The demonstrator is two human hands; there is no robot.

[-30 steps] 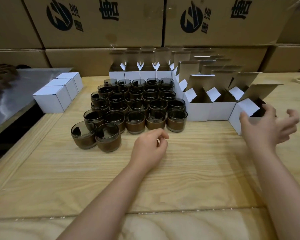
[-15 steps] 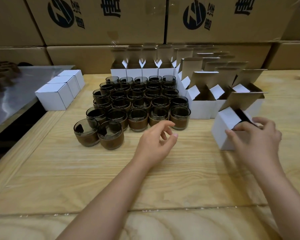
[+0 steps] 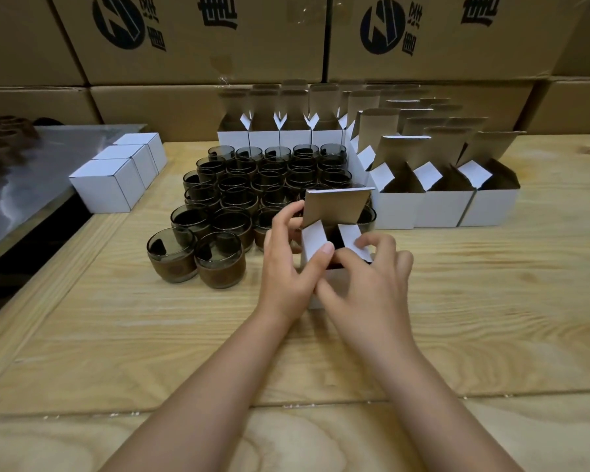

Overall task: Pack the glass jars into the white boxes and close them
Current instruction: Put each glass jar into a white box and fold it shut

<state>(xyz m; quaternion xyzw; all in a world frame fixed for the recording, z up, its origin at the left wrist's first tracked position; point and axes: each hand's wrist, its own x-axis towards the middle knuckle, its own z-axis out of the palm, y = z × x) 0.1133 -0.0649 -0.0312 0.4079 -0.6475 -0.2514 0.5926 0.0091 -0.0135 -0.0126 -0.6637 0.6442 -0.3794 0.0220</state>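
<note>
I have the open box (image 3: 314, 238) just before the jars (image 3: 232, 199) on the surface (image 3: 150, 335): left hand (image 3: 286, 270) grips its side, right hand (image 3: 368, 284) pinches a flap (image 3: 351, 236), probably to spread the mouth for a jar.

The box you hold (image 3: 313, 240): white outside, kraft brown inside the lid flap. The open boxes (image 3: 436, 207) on your right are the same; the closed boxes (image 3: 106, 185) on your left are plain white. The jars (image 3: 232, 199): smoky dark glass, brown lower band. The desk (image 3: 150, 335): pale wood, visible grain. The cartons (image 3: 201, 39): tan, dark navy logo and print. The side surface (image 3: 48, 158): glossy grey.
</note>
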